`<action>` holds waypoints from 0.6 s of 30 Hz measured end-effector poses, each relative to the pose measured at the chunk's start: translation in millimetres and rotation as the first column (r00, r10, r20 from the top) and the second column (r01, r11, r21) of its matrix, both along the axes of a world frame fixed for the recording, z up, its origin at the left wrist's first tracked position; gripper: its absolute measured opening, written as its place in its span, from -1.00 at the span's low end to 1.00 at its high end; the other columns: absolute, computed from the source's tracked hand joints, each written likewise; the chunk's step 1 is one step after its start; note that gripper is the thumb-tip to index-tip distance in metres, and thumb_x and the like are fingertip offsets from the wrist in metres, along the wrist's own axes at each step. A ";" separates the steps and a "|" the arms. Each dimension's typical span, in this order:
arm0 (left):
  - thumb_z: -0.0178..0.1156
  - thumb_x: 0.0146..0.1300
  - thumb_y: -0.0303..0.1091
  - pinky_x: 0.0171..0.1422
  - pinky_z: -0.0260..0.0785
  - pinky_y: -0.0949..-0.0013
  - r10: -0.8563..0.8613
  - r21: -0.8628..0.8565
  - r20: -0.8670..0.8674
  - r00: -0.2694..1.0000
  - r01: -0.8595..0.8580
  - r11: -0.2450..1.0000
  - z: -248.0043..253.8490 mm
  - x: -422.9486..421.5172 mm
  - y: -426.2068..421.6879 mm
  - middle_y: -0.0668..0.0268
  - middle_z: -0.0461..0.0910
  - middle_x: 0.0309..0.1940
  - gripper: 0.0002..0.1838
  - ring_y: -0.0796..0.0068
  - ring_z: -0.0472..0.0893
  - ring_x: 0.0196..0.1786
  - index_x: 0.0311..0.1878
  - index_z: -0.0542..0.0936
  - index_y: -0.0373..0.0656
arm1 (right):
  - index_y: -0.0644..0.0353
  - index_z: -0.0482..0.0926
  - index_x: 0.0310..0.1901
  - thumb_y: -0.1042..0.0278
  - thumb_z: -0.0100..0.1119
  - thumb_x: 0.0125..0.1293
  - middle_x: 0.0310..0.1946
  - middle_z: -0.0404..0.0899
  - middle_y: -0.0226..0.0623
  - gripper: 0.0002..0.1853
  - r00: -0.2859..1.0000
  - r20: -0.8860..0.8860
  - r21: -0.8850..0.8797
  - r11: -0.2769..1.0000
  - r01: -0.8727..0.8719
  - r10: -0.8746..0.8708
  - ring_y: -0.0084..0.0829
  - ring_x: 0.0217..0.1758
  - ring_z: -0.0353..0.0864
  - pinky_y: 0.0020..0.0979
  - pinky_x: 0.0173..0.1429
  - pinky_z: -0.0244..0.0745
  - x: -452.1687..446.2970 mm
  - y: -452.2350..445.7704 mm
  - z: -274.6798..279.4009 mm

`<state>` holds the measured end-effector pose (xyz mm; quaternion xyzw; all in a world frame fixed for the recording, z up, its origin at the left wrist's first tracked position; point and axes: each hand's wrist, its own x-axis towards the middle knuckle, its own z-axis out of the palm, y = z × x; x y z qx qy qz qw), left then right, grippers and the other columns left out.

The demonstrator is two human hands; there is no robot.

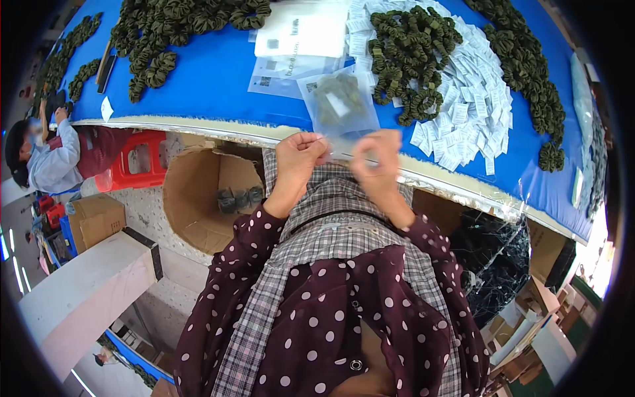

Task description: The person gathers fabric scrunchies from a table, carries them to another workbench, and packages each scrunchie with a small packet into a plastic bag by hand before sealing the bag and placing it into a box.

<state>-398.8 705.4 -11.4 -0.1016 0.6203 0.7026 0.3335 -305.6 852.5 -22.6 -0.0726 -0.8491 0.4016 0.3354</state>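
Note:
A clear plastic bag (320,122) lies at the table's front edge, its opening toward me. Inside it are a dark olive scrunchie (347,89) and a white label (337,104). My left hand (296,162) is closed, thumb and fingertips pinching the left corner of the bag's open end. My right hand (378,165) is at the right side of that same end, its fingers curled but smeared by motion, so I cannot tell whether they grip the plastic. Behind the bag sits a stack of flat plastic bags (301,33).
Olive scrunchies (410,56) lie on a heap of small white labels (466,112) at right. More scrunchies are piled at the back left (165,26) and far right (529,73). Below the table edge stands an open cardboard box (192,198). Another person (56,155) sits at far left beside a red stool (135,162).

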 end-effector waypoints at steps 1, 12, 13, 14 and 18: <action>0.30 0.32 -0.54 -0.26 0.58 0.57 -0.006 0.003 0.002 1.000 0.006 1.000 -0.1 0.2 -2.1 0.19 0.69 -0.31 -0.80 0.51 0.67 -0.38 -0.04 0.63 -0.43 | 0.08 0.53 -0.30 0.59 0.18 0.11 -0.27 0.50 -0.41 -0.84 0.993 0.061 -0.362 0.924 0.120 -0.105 -0.39 -0.07 0.44 -0.38 0.09 0.29 17.6 11.3 8.1; 0.31 0.25 -0.58 0.01 0.53 0.38 -0.394 -0.311 -0.440 0.807 0.274 0.910 0.9 -8.5 -36.1 0.25 0.70 -0.16 -0.78 0.35 0.66 -0.17 -0.04 0.66 -0.22 | 0.15 0.72 -0.09 0.44 0.19 0.30 -0.20 0.70 -0.23 -0.81 0.268 0.438 0.858 0.488 0.161 -0.858 -0.18 -0.19 0.64 -0.27 -0.06 0.54 309.1 203.1 110.9; 0.31 0.22 -0.58 0.07 0.51 0.34 -0.462 -0.403 -0.648 0.605 0.242 0.883 -5.7 -7.9 -38.1 0.27 0.70 -0.13 -0.76 0.31 0.64 -0.11 -0.04 0.65 -0.19 | 0.15 0.72 -0.08 0.48 0.20 0.28 -0.17 0.70 -0.22 -0.80 0.338 0.442 0.825 0.525 0.209 -0.831 -0.17 -0.17 0.65 -0.26 -0.04 0.55 287.3 184.7 110.4; 0.31 0.19 -0.58 0.14 0.49 0.30 -0.504 -0.475 -0.793 0.342 0.172 0.863 -13.1 -10.0 -37.0 0.28 0.69 -0.10 -0.74 0.27 0.63 -0.05 -0.04 0.65 -0.16 | 0.17 0.71 -0.06 0.52 0.21 0.27 -0.14 0.68 -0.22 -0.77 0.567 0.488 0.520 0.743 0.421 -0.663 -0.19 -0.16 0.63 -0.29 -0.01 0.53 202.9 146.5 101.1; 0.31 0.13 -0.59 0.25 0.43 0.23 -0.499 -0.501 -0.865 -0.046 0.109 0.858 -39.7 -17.1 -35.5 0.35 0.67 -0.02 -0.71 0.21 0.57 0.08 -0.06 0.64 -0.11 | 0.00 0.72 0.00 0.57 0.24 0.18 -0.16 0.53 -0.39 -0.64 0.894 0.447 0.422 0.876 -0.235 0.024 -0.38 -0.10 0.44 -0.31 0.10 0.33 79.3 94.0 38.2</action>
